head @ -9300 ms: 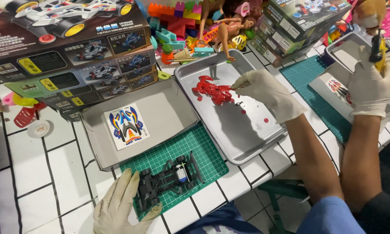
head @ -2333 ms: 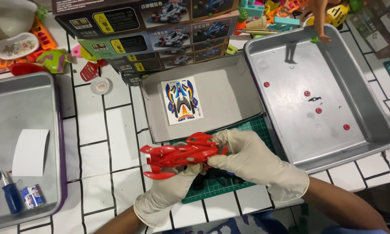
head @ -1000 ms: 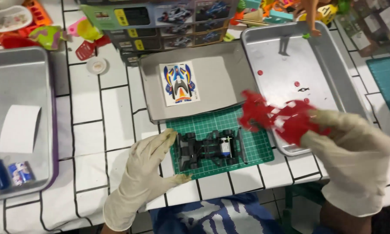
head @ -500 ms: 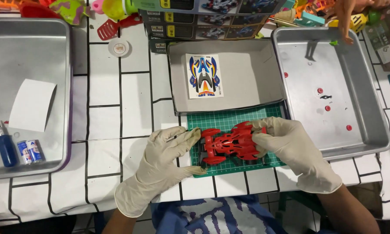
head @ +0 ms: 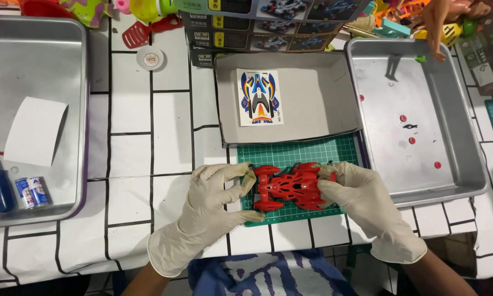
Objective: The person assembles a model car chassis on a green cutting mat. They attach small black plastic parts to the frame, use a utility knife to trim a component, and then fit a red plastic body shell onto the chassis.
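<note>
Red toy car — between both hands

The right hand covers the red car body's nose; whatever lies beneath the body is hidden. The toy boxes are cut off by the top edge. The tray's small red parts are too small to identify.

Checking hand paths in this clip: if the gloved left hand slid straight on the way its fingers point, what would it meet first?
The left hand points rightward and already touches the red plastic toy car body on the green cutting mat. Beyond it comes the gloved right hand, holding the other end.
</note>
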